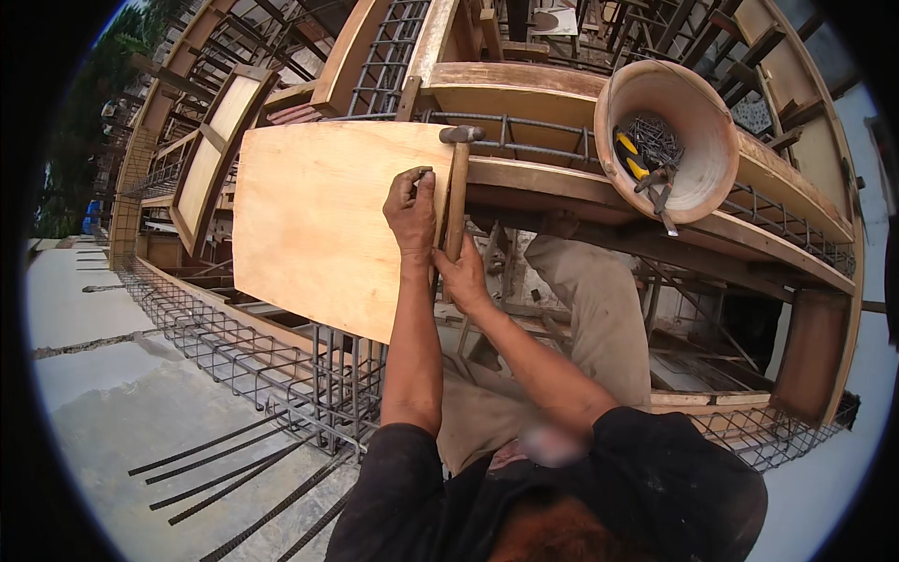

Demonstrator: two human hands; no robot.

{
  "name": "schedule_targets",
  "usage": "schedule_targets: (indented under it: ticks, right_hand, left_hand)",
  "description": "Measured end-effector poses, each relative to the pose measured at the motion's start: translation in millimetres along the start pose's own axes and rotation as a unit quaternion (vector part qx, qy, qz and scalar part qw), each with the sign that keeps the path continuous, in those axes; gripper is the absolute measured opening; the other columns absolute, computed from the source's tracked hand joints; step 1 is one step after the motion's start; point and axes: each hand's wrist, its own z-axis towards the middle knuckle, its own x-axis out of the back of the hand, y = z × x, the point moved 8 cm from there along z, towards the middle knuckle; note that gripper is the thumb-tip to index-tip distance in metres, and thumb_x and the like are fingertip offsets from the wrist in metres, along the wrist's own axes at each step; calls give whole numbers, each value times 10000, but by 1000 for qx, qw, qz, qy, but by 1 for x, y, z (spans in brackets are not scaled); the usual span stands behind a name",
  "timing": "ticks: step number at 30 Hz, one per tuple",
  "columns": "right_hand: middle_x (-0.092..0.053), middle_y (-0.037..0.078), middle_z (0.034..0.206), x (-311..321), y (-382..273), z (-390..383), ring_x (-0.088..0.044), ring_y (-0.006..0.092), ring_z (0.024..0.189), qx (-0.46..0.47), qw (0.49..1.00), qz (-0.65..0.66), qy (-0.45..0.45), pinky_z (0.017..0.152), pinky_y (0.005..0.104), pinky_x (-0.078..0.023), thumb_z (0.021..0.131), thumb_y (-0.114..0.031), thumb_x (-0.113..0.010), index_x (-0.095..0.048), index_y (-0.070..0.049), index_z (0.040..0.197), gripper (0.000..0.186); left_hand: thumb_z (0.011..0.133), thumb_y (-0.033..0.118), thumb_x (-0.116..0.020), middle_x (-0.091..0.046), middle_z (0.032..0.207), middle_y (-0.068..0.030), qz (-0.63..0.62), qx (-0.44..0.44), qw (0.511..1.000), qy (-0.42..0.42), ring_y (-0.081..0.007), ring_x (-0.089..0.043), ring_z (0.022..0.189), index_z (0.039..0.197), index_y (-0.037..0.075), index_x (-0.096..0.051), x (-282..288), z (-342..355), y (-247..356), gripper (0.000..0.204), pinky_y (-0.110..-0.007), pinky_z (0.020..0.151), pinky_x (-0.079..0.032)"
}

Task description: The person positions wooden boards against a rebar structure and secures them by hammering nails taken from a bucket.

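Observation:
My right hand (464, 276) is wrapped round the lower handle of a hammer (457, 192). The hammer stands along the right edge of a pale plywood panel (314, 215), its dark metal head pointing away from me. On the panel near that same edge, my left hand (410, 214) is closed in a pinch. A small dark nail (424, 171) shows at its fingertips, mostly hidden by them. The panel lies over timber framing and rebar.
A worn bucket (698, 192) at the right holds many nails and yellow-handled pliers (632, 157). Rebar cages (225, 342) run along the left, with loose bar ends (211, 454) sticking out. Wooden beam forms (524, 175) cross ahead; open gaps lie beneath, beside my leg (599, 309).

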Motion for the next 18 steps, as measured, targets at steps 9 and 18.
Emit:
schedule_targets:
  ticks: [9,18]
  right_hand:
    - [-602,31,825,105,-86,-46,-572,97,699,-83,985,-118,-98,640,264,-482,967,-294,-673,-535,-9,1198,392]
    - [-607,73,783,147,-141,-76,-584,163,695,-17,946,-295,-133,652,326,-481,1011,-359,-592,-544,-27,1239,405]
  left_hand:
    - [941,99,-643,-718,1040,-103,82,8,996,-25,-194,-668,986,1019,-20,-714,-2,-7,-7,159,-305,908,-508]
    - [902,138,-659,-729,986,-139,118,-31,992,1,-265,-705,916,951,-7,-734,-9,0,2,170,-335,833,-545]
